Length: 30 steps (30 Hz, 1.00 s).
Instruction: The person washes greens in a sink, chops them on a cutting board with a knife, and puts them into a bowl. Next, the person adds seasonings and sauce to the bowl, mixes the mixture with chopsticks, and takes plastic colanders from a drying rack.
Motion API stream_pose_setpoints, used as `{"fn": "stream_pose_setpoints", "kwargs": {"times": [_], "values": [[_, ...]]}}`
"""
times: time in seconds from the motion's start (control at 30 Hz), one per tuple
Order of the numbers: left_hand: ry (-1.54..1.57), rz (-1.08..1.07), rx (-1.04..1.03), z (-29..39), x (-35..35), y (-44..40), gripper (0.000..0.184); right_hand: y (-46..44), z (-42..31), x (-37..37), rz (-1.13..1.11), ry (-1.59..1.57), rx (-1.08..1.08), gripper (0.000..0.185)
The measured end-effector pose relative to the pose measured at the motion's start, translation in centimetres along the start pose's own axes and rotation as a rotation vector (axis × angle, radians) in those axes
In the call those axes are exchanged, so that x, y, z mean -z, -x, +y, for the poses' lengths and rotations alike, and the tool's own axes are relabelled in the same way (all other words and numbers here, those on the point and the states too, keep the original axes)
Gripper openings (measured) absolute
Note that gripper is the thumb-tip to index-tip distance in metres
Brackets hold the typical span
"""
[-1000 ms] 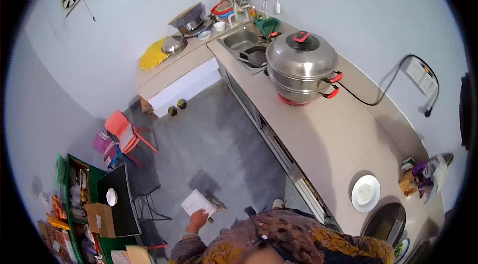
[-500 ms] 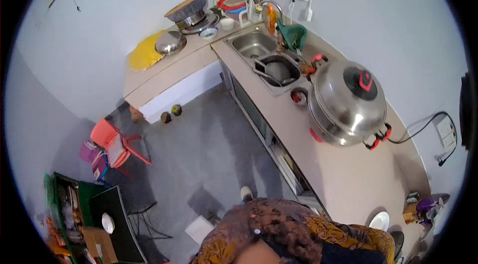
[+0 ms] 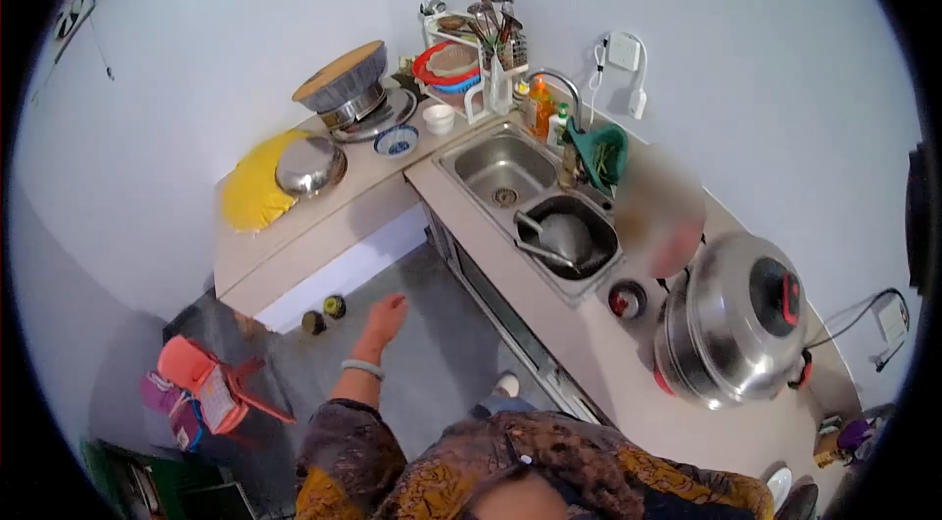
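My left hand [image 3: 387, 318] hangs over the grey floor, away from the counters, with a pale bangle [image 3: 364, 368] at the wrist. Its fingers look loosely bent and hold nothing that I can see. My right hand is out of view. Ahead, a double sink [image 3: 451, 169] is set into the counter. A dark basin [image 3: 535, 255] with a grey rounded vessel [image 3: 566, 239] sits in its nearer bowl. On the right, a large lidded steamer pot [image 3: 731, 324] stands beside a small metal bowl [image 3: 628, 299] with something red inside.
A yellow bag [image 3: 257, 188], an upturned steel bowl [image 3: 310, 166] and a blue-patterned bowl [image 3: 396, 140] are on the left counter. Two round green-brown objects [image 3: 324, 314] lie on the floor. Pink chairs [image 3: 211, 383] stand at the left. A blurred patch covers the counter behind the small bowl.
My left hand and forearm have come into view at the lower left. The view has shifted; the sink and counters appear lower and larger. The steamer pot now sits lower and farther right.
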<state>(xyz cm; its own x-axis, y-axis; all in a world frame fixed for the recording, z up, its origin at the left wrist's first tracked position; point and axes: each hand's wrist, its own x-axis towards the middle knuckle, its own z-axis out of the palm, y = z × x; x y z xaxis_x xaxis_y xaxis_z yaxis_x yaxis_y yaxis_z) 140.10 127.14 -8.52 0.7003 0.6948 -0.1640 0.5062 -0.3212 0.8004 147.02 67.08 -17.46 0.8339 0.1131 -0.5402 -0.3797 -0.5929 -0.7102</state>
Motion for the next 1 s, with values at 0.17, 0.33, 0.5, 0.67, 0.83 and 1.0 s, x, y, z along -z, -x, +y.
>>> {"fn": "stream_pose_setpoints", "kwargs": {"times": [0.17,0.33,0.5,0.67,0.83,1.0], "values": [[0.031,-0.212,-0.212,10.2,-1.6,-9.7,0.037,-5.0,-3.0,-4.5,0.012,-0.033,-0.146,0.055],[0.074,-0.183,-0.277,14.2,-1.8,-21.8,0.035,-13.6,-14.2,-8.4,-0.01,-0.027,-0.061,0.054],[0.085,-0.134,-0.56,24.5,-0.7,-33.3,0.034,-20.1,-23.6,-11.5,-0.019,-0.071,0.015,0.052],[0.031,0.051,-0.718,33.5,1.0,-49.4,0.034,-24.3,-29.1,-15.5,0.014,-0.099,-0.017,0.051],[0.02,0.283,-0.771,41.0,4.7,-64.9,0.038,-26.2,-33.0,-20.4,0.095,-0.131,-0.154,0.05],[-0.034,0.327,-0.816,44.4,4.9,-75.1,0.04,-26.6,-35.8,-24.1,0.163,-0.176,-0.272,0.048]]}}
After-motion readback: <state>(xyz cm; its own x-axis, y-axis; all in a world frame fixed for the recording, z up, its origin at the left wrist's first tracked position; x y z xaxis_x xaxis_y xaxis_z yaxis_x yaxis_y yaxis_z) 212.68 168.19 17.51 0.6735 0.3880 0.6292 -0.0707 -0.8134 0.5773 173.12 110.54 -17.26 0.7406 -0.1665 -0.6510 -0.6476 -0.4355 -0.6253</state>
